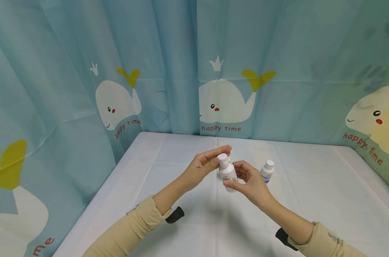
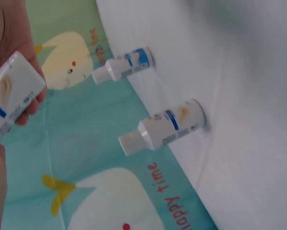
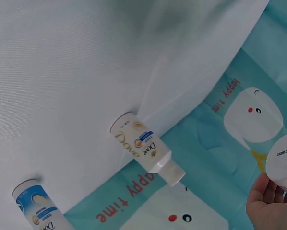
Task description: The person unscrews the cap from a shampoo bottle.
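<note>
In the head view a white Dove bottle [image 1: 228,175] is tilted above the table, cap at the upper left. My right hand [image 1: 252,182] grips its body, thumb in front and fingers round the back. The left hand [image 1: 199,169] is at the cap, thumb against its side and fingers stretched out behind it. Below them a white Dove bottle with gold lettering [image 3: 142,146] stands on the table, mostly hidden behind the held one from the head. To the right stands a white bottle with a blue label [image 1: 267,171]. The right wrist view shows the held bottle's printed base [image 3: 281,158].
A white cloth covers the table [image 1: 175,150]. Blue curtains with whale prints [image 1: 226,101] rise along its back and sides. Dark wrist-worn pieces [image 1: 175,215] stick out below both sleeves.
</note>
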Demonstrator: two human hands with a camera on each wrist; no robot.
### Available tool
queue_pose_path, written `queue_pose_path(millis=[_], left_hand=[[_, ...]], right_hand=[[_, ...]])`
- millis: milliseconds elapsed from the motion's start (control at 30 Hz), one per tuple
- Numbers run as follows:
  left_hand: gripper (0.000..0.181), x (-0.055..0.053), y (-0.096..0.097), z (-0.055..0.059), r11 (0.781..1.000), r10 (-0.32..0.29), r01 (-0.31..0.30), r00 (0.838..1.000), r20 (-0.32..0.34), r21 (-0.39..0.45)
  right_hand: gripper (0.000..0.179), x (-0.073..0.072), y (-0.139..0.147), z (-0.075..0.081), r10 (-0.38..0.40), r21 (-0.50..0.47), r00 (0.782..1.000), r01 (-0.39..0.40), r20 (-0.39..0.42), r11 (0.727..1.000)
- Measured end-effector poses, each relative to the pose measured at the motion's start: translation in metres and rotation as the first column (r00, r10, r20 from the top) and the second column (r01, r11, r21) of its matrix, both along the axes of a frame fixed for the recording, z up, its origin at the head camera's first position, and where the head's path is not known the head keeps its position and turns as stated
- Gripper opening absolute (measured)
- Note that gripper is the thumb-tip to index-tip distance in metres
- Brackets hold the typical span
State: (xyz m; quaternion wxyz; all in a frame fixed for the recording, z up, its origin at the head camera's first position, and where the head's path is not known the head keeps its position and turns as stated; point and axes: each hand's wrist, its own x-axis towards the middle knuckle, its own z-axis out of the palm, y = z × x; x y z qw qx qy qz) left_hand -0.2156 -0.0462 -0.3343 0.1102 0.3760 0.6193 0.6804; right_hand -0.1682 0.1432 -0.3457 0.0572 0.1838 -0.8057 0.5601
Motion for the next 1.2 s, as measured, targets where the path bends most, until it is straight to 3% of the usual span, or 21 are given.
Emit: queue_pose_path(millis=[100,233,433,667,967,1200], left_hand=[[0.064,-0.0001,-0.0053,-0.0003,0.998,-0.061,0.061,0.998,-0.012,-0.014],[0.055,0.0008,-0.0075,-0.0007,0.998,-0.067,0.067,0.997,-0.031,-0.002],[0.053,0.0039,-0.0026,-0.0001,0.999,0.038,-0.037,0.999,-0.017,0.030],[0.040,0.0050,0.0017,0.0026,0.983,0.176,-0.177,0.984,0.024,0.040],[0.063,0.0046,0.0001,0.0021,0.978,0.195,-0.198,0.980,0.038,0.071],[0.038,0.0060,-0.0008,0.0057,0.977,0.210,-0.212,0.977,0.041,0.035]], right_hand=[[0.039,0.0004,0.0006,-0.0004,-0.006,0.010,1.000,0.006,0.007,1.000],[0.039,0.0011,0.0006,-0.0011,-0.008,0.013,1.000,0.007,0.019,1.000],[0.038,0.0020,0.0003,-0.0031,-0.011,0.014,0.999,0.010,0.034,1.000],[0.039,0.0024,0.0004,-0.0048,-0.005,0.016,1.000,0.005,0.016,1.000],[0.037,0.0017,-0.0004,-0.0057,0.016,0.010,1.000,-0.016,-0.010,1.000],[0.037,0.0033,-0.0001,-0.0045,0.009,0.021,1.000,-0.009,0.006,1.000]])
